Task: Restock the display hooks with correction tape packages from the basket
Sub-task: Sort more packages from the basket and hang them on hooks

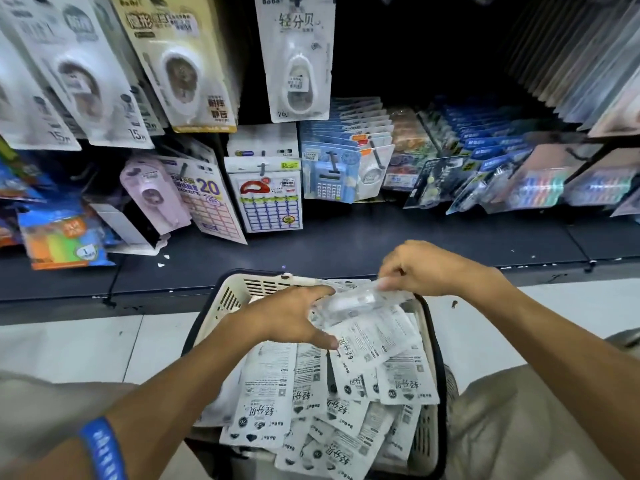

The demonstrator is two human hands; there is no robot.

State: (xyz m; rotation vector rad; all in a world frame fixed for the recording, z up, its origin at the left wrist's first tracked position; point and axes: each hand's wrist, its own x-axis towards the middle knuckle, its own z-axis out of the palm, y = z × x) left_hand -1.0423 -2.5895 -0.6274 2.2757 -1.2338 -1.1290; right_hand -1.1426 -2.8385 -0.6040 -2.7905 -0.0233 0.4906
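Both hands — left hand (pixel 291 317), right hand (pixel 426 268) — pinch one clear-blister correction tape package (pixel 360 301) over the cream slotted plastic basket (pixel 239 292) far rim — lift flat, hang-hole kept free.

the basket (pixel 231 296) is cream slotted plastic with a dark rim. the correction tape packages (pixel 266 393) in it are matt printed card, one (pixel 360 301) with a glossy clear plastic blister. the shelf (pixel 381 237) looks dark and matt, the floor (pixel 69 344) pale glossy tile.

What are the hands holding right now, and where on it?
A blister package, over the basket: left hand grips its left end, right hand pinches its top edge.
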